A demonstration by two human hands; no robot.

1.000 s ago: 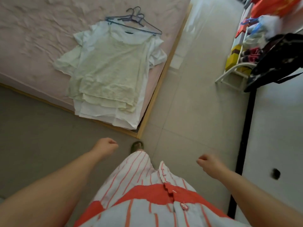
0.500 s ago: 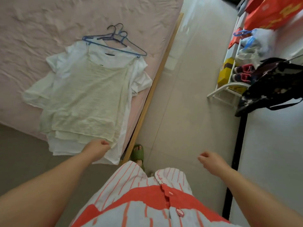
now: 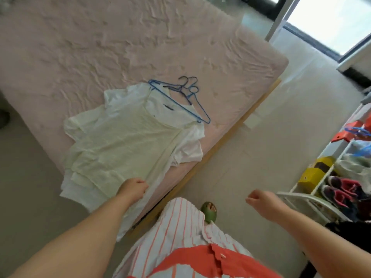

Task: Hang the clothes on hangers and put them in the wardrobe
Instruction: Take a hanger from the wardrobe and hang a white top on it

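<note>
A stack of pale shirts [image 3: 124, 141] lies flat on the pink bed [image 3: 100, 47], a pale green one on top of white ones, hanging over the bed's near corner. Several blue wire hangers [image 3: 180, 95] rest at the shirts' collars. My left hand [image 3: 133, 188] is curled into a loose fist over the lower hem of the stack; a grip on the cloth cannot be made out. My right hand [image 3: 261, 199] hovers over the floor, fingers curled, holding nothing. The wardrobe is not in view.
The bed's wooden edge [image 3: 230, 133] runs diagonally beside a pale tiled floor [image 3: 271, 137]. A white shoe rack [image 3: 313, 199] with shoes and yellow boxes stands at the right. My foot in a green slipper [image 3: 209, 211] is near the bed corner.
I have stepped closer to the bed and the view has tilted up. My left hand moved forward onto the shirts' hem. My right hand stays out over the floor.
</note>
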